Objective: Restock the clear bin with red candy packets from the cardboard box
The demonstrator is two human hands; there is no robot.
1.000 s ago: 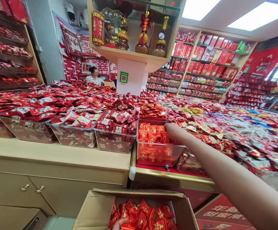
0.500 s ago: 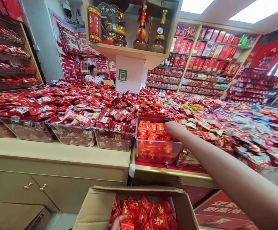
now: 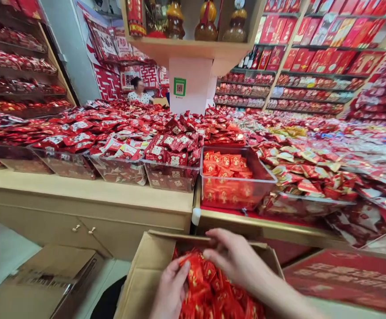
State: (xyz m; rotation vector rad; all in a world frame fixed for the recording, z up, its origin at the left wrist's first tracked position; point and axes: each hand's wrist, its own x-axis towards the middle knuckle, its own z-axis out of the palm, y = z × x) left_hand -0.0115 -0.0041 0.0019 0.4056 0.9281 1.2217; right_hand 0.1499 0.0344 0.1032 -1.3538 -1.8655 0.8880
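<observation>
My left hand [image 3: 170,287] is at the left side of an open cardboard box [image 3: 135,277], thumb and fingers closed on a shiny red candy packet [image 3: 195,274] with gold print. Over the same box reaches my right hand [image 3: 234,257], its fingers apart and slightly curled, with nothing visible in them. More red packets [image 3: 212,303] fill the box beneath both hands. Just beyond, on the counter, a clear plastic bin [image 3: 239,180] holds similar red packets [image 3: 224,164], stacked mostly toward its left and leaving a gap at the right.
Bins of dark red packets [image 3: 173,144] line the counter [image 3: 79,188] to the left; gold-and-red packets [image 3: 307,166] heap up to the right. A shelf cabinet [image 3: 193,46] overhangs the middle. A person [image 3: 140,94] is at the back. Another carton [image 3: 43,274] stands low at left.
My right hand has come back from the clear bin to the cardboard box, baring the gap in the bin. My left hand has risen with a packet. The view has tilted down.
</observation>
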